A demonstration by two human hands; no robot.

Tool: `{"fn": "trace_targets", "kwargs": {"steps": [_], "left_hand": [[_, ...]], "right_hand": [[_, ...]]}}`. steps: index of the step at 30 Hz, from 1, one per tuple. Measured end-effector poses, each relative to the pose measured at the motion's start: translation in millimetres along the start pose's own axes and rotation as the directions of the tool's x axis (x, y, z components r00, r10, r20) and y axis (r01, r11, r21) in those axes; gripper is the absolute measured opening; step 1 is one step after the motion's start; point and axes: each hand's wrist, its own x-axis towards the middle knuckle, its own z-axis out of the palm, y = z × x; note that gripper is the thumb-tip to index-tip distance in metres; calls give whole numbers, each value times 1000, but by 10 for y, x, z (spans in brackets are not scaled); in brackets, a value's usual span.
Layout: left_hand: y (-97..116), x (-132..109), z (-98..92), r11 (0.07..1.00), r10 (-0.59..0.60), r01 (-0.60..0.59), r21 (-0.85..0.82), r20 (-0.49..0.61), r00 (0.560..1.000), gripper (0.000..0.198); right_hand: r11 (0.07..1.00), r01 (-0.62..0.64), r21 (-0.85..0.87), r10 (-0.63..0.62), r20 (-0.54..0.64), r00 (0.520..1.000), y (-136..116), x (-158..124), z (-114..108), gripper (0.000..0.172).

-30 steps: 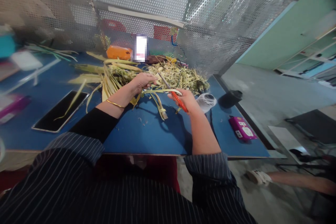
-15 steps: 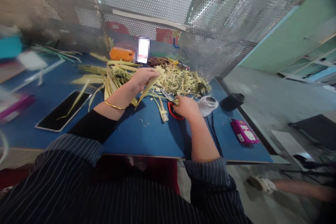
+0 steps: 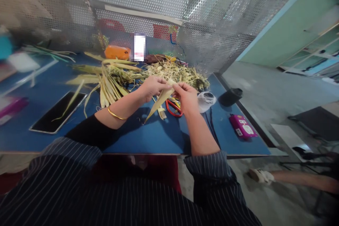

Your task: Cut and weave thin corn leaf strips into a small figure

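Note:
A pale corn husk point(image 3: 160, 100) is pinched at its upper end between my left hand point(image 3: 153, 87) and my right hand point(image 3: 185, 95); its pointed end hangs down toward me. Both hands are closed, fingertips close together. Red-handled scissors point(image 3: 174, 108) lie on the blue table just below my right hand, their blades hidden. Behind my hands is a heap of shredded husk point(image 3: 182, 73). A bundle of long dried husks point(image 3: 109, 86) lies to the left of it. Cut husk pieces point(image 3: 161, 112) rest beside the scissors.
A white spool of thread point(image 3: 206, 101) and a black spool point(image 3: 231, 97) are at the right, near a purple packet point(image 3: 243, 126). At left lies a dark flat tablet-like panel point(image 3: 58, 112). An orange packet point(image 3: 117, 52) and a lit phone point(image 3: 139, 47) stand behind. A person's leg point(image 3: 299, 180) shows at right.
My right hand has let go of the scissors, which now lie on the table, and has moved up to grip the husk. My left hand has brought the husk slightly right and nearer.

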Motion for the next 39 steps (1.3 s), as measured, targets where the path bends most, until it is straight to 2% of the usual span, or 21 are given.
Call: {"fn": "trace_targets", "kwargs": {"steps": [3,6,11,16,26,35,39], "left_hand": [[-3,25,-33,997,-55,58,-51,60,997,6],[-14,51,-48,995,-56,65,-76,118,991,15],[-34,61,-40,1000,-23,24,-17,45,999,14],[-24,58,-61,998,-43,38,45,115,992,12],[-53,60,3,997,65,-68,46,55,996,18],[-64,54,31,999,42,-42,16,-2,999,17],[-67,59,33,999,32,-32,-12,-3,999,16]], "right_hand": [[997,19,-76,-18,11,1000,-39,-16,-9,25],[984,38,-173,-30,52,998,-86,-50,2,24],[985,36,-166,-28,52,998,-98,-79,32,23],[972,93,-217,-82,58,995,-78,-72,23,20],[960,177,-218,-173,37,984,-35,-66,29,20],[886,279,-371,-294,16,956,-111,-132,69,15],[934,227,-278,-235,3,972,-105,-117,64,15]]}}
